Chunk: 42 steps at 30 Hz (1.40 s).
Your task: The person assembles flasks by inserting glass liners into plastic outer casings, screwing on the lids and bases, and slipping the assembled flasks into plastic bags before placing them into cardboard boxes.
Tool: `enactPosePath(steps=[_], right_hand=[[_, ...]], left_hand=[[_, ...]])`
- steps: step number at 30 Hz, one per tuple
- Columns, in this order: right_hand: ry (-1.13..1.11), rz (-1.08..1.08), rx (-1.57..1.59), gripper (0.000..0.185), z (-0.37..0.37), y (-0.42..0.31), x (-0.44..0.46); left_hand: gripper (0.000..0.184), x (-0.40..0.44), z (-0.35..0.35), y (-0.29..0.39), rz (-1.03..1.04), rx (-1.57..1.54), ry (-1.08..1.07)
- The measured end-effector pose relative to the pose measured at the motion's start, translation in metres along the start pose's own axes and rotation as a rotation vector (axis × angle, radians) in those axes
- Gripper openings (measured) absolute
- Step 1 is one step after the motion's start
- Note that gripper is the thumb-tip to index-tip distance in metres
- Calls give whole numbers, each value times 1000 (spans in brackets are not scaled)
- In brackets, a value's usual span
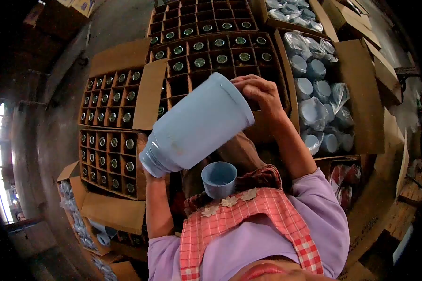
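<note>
A light-blue plastic flask casing (199, 124) is held tilted in front of my body. Its threaded neck points down to the left and its wide base up to the right. My right hand (262, 91) has its fingers curled at the rim of the base. Only the wrist of my left hand (154, 181) shows, behind the neck; the fingers are hidden, so their grip cannot be seen. A light-blue cup (219, 180) stands in my lap, just below the casing, with its open side up.
Divided cardboard boxes (110, 100) with shiny round-topped items lie ahead and left; a larger divided box (220, 58) is in front. On the right, an open carton (356, 98) holds blue cups, several in clear plastic. Another carton (112, 213) with blue parts is at lower left.
</note>
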State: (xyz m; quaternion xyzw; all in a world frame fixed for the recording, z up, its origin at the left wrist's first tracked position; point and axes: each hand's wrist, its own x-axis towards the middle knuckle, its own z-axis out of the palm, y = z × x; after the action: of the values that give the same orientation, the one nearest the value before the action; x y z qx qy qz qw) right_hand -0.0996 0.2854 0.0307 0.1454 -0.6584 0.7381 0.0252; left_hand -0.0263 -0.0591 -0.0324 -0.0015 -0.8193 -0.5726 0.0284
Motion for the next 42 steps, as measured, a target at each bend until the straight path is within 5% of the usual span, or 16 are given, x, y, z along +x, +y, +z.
enactPosePath(steps=[2,3,10,15,18,21,23,24,26,29,33,37,42], right_hand=[[-120,-366,-329,16,-3,4,-4],[-141,-346,-255,21,-1,0,-7],[-271,-943,-827,26,1,-42,-16],[-303,-861,-873,24,1,-55,-16],[-220,-422,-794,21,-6,-41,-26],[-126,329,-209,19,-3,-31,-24],[-89,641,13,26,-6,-29,-19],[-64,558,-37,24,-8,-25,-20],[-27,389,-140,19,-10,-13,-22],[-90,-376,-549,30,-12,-33,-16],[-345,-793,-653,28,-12,-59,-11],[-273,-645,-655,23,-16,-49,-18],[-110,-116,-344,17,-13,-40,-29]], left_hand=[[39,-1,6,5,-77,-368,-39],[38,0,8,12,-125,-507,-63],[32,11,20,22,-190,-697,-179],[28,10,23,36,-172,-694,-189],[26,6,20,48,-95,-640,-109],[24,-4,15,66,65,-514,41],[22,-5,13,77,343,-158,143],[21,-5,9,84,507,289,182],[22,-4,10,84,430,149,137],[22,4,15,73,122,-332,6],[22,14,20,57,-67,-568,-140],[21,13,22,55,-49,-550,-128],[21,5,17,68,126,-320,7]])
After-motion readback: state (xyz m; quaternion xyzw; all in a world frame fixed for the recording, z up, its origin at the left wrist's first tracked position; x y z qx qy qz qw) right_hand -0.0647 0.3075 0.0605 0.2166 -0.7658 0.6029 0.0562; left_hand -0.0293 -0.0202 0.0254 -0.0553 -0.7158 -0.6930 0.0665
